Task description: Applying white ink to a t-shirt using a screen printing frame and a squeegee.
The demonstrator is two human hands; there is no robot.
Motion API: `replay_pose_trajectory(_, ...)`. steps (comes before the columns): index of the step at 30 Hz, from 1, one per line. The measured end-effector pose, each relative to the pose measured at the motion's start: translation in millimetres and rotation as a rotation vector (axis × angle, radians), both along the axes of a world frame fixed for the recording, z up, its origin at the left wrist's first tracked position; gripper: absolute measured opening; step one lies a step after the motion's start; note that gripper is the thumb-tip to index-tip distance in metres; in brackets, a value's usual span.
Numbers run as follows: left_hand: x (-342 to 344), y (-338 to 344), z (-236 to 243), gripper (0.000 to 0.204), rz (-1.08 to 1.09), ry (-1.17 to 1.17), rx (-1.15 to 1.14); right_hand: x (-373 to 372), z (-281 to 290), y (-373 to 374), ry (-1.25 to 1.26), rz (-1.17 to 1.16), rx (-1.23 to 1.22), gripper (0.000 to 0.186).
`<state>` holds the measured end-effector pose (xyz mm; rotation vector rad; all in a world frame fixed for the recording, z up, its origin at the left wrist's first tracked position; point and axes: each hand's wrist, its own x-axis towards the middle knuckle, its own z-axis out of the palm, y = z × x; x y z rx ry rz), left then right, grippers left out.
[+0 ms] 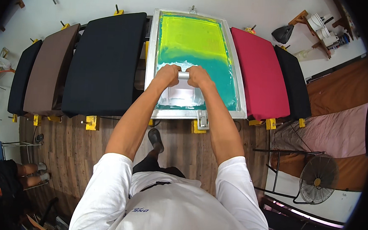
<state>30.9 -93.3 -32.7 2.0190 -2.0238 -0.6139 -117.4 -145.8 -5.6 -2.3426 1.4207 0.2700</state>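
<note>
A screen-printing frame (152, 45) with silver edges lies in the middle of the row of padded boards. Its mesh (191, 35) is lime green at the far end and teal nearer me. My left hand (168, 75) and my right hand (199, 76) are wrapped round the two ends of a squeegee (183, 75), whose silver handle shows between them. They hold it over the near half of the screen. White ink (184, 99) is spread on the mesh just on my side of the handle. The squeegee's blade edge is hidden.
Left of the screen are cloth-covered boards: black (105, 64), brown (52, 69) and another black. On the right lie a red board (260, 73) and a black one (293, 81). A standing fan (318, 182) is at lower right. Another person's legs (30, 175) show at lower left.
</note>
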Motion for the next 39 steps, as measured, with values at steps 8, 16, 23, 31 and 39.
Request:
replay_pose_trajectory(8,-21.1,39.5,1.5,0.036,0.030,0.021,0.028,-16.5,-1.1,37.5,0.045,0.017,-0.006,0.035)
replay_pose_trajectory(16,-34.8,77.4,4.1,0.036,0.046,0.023,0.013,-30.0,2.3,73.2,0.070,0.029,-0.019,0.035)
replay_pose_trajectory(23,-41.5,102.0,-3.0,0.035,0.052,0.062,-0.035,-37.6,5.1,103.2,0.034,-0.003,-0.026,0.037)
replay_pose_trajectory(31,-53.4,144.7,-20.3,0.056,-0.028,0.061,-0.241,-68.4,-12.2,138.1,-0.016,0.154,-0.137,0.064)
replay_pose_trajectory(39,-54.4,157.8,-52.4,0.068,-0.022,0.073,-0.391,-83.8,179.3,227.1,-0.828,0.559,0.139,0.051)
